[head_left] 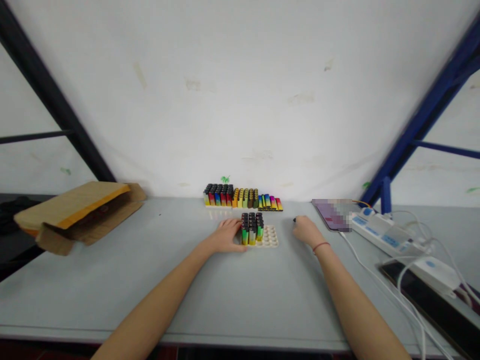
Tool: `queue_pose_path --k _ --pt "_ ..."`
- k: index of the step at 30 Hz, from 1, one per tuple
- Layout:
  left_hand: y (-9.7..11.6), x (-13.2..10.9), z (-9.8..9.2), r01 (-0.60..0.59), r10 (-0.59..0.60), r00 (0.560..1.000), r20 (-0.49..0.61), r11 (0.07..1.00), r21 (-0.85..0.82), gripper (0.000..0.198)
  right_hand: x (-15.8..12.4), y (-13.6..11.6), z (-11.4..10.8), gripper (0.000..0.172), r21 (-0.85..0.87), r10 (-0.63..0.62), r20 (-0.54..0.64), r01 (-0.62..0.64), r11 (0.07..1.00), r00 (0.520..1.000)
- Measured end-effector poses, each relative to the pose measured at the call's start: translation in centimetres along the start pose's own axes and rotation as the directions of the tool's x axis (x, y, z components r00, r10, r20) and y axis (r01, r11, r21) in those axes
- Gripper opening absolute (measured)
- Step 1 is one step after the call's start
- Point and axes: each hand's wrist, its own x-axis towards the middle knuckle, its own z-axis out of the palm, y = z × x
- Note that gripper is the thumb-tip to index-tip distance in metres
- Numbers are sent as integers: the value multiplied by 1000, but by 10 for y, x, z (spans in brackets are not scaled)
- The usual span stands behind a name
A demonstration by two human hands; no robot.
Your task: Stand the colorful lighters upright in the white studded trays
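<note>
My left hand (227,236) lies at the left side of a white tray (270,237), its fingers spread around the tray's edge. Several upright lighters (252,229) with black tops and green, yellow or clear bodies fill the left part of that tray; round slots show at its right. My right hand (305,232) is closed on the table to the right of the tray, apart from it. A small dark tip sticks out at its fingers; the rest of that item is hidden in the hand.
Along the wall stand black-topped lighters (219,195), yellow-orange ones (245,197) and several lying ones (270,202). An open cardboard box (80,207) is at left. At right are a tablet (330,214), a power strip (386,237), white cables and a dark phone (431,305).
</note>
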Motion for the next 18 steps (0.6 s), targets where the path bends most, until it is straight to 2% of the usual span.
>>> queue_pose_path --k 2,4,6,9,12,15,18 --pt "0 0 -1 -1 1 1000 6 1000 0 80 2 -6 2 30 82 -65 -61 70 994 996" --pt "1 0 -1 -4 4 1000 3 1000 -5 79 4 -11 5 30 247 -137 -157 173 953 978" --pt "1 0 -1 -4 4 1000 -1 1000 -7 78 4 -15 9 29 438 -180 -253 278 855 951" --pt "1 0 -1 -2 2 1000 -3 1000 -5 78 5 -21 16 30 618 -202 -319 365 697 926" --pt "2 0 -1 -4 4 1000 -5 1000 -6 78 4 -26 20 34 695 -193 -325 372 615 926" --pt "3 0 -2 -1 1 1000 -6 1000 -10 78 4 -29 23 36 721 -140 -310 329 609 940" --pt "4 0 -3 3 -3 1000 -3 1000 -7 79 5 -29 26 33 737 -139 -297 320 595 945"
